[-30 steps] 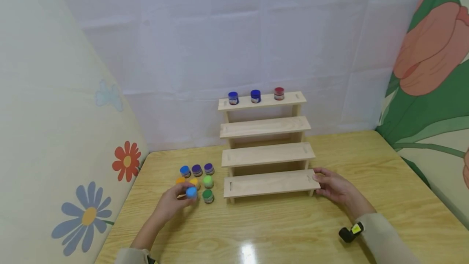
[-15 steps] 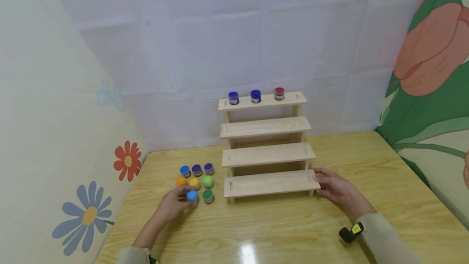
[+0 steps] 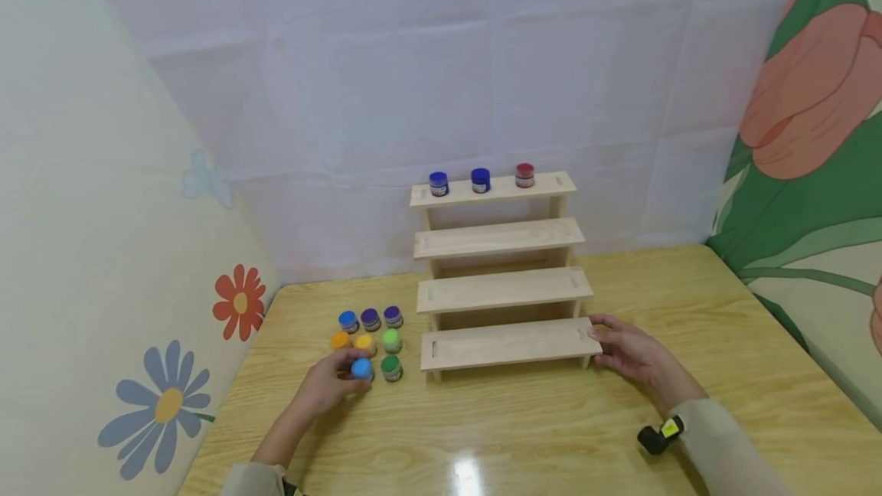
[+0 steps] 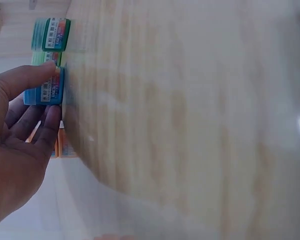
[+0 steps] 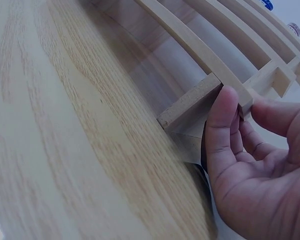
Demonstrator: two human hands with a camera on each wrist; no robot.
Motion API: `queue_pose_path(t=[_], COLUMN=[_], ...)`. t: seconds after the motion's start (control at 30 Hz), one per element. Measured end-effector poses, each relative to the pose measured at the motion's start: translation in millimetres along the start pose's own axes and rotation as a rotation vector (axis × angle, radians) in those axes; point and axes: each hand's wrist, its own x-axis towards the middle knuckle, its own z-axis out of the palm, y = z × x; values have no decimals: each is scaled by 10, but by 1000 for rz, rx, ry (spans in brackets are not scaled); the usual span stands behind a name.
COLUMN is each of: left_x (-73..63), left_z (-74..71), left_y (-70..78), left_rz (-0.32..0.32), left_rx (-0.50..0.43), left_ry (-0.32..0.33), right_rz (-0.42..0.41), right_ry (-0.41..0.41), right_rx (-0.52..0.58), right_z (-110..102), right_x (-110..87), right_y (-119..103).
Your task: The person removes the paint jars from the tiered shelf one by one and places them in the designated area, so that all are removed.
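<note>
My left hand (image 3: 325,385) pinches a small light blue paint jar (image 3: 361,369) between thumb and fingers, at the front of a group of jars. In the left wrist view, the jar (image 4: 51,90) stands on the tabletop, its label facing the camera. A dark green jar (image 3: 391,368) is just right of it. Behind them are orange (image 3: 341,341), yellow (image 3: 365,344) and light green (image 3: 391,341) jars. On the right, my right hand (image 3: 630,350) grips the end of the lowest board (image 3: 510,344) of a four-step wooden rack, thumb on top and fingers underneath.
Two blue jars (image 3: 439,184) and a red jar (image 3: 525,176) stand on the top step (image 3: 501,190). A blue jar (image 3: 348,321) and two purple jars (image 3: 370,319) form the back row on the table (image 3: 537,435). A white cloth (image 3: 358,98) hangs behind.
My left hand has lowered the light blue jar slightly toward me, down beside the dark green one, uncovering the orange and yellow jars. The right hand keeps its place on the rack.
</note>
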Motion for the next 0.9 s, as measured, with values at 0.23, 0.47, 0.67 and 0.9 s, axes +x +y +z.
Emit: queue_pose_path(t=[0.23,0.47,0.67,0.9], left_x=[-48,-22,91,235], left_z=[-116,-331,-441,-468], left_y=[92,314,607,945], left_rz=[2,111,179,293], left_rx=[-5,24,-29,-46], left_ry=[-7,38,49,78], right_rz=[1,-2,-7,-9], right_ry=[2,-10,-12,-21], right_rx=[-1,5,6,19], right_z=[5,-5,-11,-14], right_x=[6,10,20,17], right_y=[-6,6,20,22])
